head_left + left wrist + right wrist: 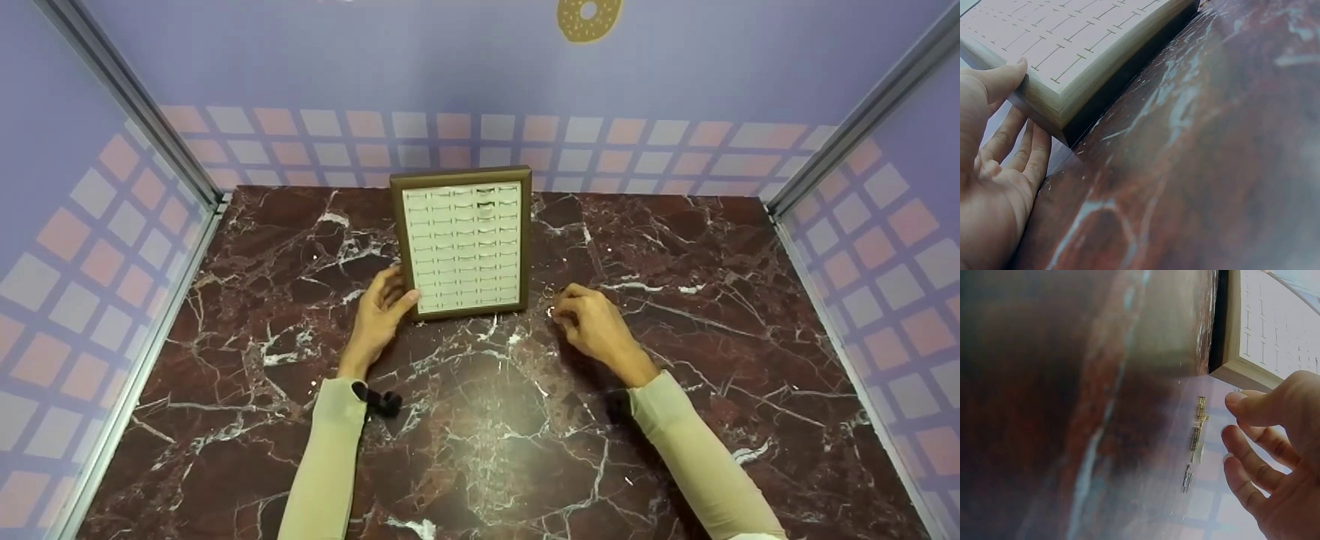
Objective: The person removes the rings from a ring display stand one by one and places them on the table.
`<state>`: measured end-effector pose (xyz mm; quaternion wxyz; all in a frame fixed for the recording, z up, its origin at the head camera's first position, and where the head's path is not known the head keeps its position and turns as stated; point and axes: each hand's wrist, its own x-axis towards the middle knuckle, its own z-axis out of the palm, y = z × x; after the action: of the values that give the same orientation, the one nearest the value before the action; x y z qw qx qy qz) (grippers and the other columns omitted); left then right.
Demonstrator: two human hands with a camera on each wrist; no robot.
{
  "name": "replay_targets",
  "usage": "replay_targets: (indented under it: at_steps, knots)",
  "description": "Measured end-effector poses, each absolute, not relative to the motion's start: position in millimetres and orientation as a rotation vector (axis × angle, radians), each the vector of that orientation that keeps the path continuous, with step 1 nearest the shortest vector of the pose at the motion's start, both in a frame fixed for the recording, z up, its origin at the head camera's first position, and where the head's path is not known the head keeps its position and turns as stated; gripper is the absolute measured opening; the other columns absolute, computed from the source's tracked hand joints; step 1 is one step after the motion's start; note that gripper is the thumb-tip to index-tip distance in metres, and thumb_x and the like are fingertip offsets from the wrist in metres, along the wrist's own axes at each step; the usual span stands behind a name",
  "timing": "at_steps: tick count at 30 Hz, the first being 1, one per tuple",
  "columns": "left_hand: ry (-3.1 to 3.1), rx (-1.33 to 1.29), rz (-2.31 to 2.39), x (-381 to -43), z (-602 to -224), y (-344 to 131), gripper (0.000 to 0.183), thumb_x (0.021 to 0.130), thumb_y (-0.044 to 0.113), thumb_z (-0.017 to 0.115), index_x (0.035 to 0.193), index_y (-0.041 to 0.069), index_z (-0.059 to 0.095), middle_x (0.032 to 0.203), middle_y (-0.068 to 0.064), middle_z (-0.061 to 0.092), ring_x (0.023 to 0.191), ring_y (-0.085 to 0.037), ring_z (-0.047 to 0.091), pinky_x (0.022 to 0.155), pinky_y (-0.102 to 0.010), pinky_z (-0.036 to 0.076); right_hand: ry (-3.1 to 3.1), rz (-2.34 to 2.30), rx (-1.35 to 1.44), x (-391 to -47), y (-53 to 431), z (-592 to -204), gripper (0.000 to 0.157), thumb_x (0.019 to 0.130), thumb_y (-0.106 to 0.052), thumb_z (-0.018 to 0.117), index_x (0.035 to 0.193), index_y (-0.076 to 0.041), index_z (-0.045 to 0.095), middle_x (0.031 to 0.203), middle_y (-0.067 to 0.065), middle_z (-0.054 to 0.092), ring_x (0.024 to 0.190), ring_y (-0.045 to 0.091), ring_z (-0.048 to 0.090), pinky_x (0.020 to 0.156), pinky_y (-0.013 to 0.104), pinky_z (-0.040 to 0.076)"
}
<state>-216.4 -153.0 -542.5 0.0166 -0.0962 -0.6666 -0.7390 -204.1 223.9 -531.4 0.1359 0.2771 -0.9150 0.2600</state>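
Observation:
A brown-framed display board (466, 247) with a white face and rows of short slits leans back on the marble table. My left hand (381, 311) holds its lower left corner. In the left wrist view the thumb (1008, 79) lies on the front edge, with the other fingers behind and below. Right of the board, my right hand (592, 322) is low over the table, thumb and forefinger tips together; I cannot tell whether something small is between them. Gold ring-like pieces (1198, 424) and a silver piece (1187, 478) lie on the table by those fingertips.
The dark red table (480, 420) has white veins and a few tiny bright specks. Lilac panels with a pink and white check (300, 142) enclose the back and both sides. A black strap (380, 400) sits at the left wrist.

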Motion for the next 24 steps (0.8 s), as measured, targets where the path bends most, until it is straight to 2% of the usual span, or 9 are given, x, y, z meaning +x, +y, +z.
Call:
replay_targets:
  at_steps: [4,11,24]
  knots:
    - [-2.053,-0.294,-2.320,-216.3,-542.3,-152.5,0.054,0.092,0.000,0.070,0.141,-0.006,0.047,0.130,-0.022,0.059,0.118,-0.028,0.058,0.108,-0.040,0.044,-2.672,0.771,0.814,-203.7,224.7,-531.6,0.016,0.075,0.008,0.075,0.080,-0.007,0.077,0.092,0.004,0.068,0.081,0.023,0.068,0.073,0.038,0.059]
    - [-2.092,-0.274,-2.315,-216.4,-542.4,-153.2,0.053,0.093,0.003,0.070,0.141,-0.003,0.048,0.129,-0.018,0.060,0.119,-0.026,0.058,0.107,-0.036,0.045,-2.676,0.746,0.846,-203.9,225.9,-533.1,0.012,0.077,0.006,0.078,0.079,-0.005,0.079,0.084,0.004,0.067,0.074,0.021,0.066,0.065,0.035,0.058]
    - [-2.044,-0.299,-2.332,-217.1,-543.0,-151.9,0.053,0.093,0.000,0.069,0.141,-0.006,0.047,0.130,-0.022,0.059,0.117,-0.030,0.058,0.103,-0.034,0.047,-2.782,0.734,0.856,-203.6,225.9,-532.1,0.014,0.078,0.008,0.075,0.082,-0.005,0.080,0.084,0.004,0.067,0.079,0.024,0.068,0.072,0.038,0.060]
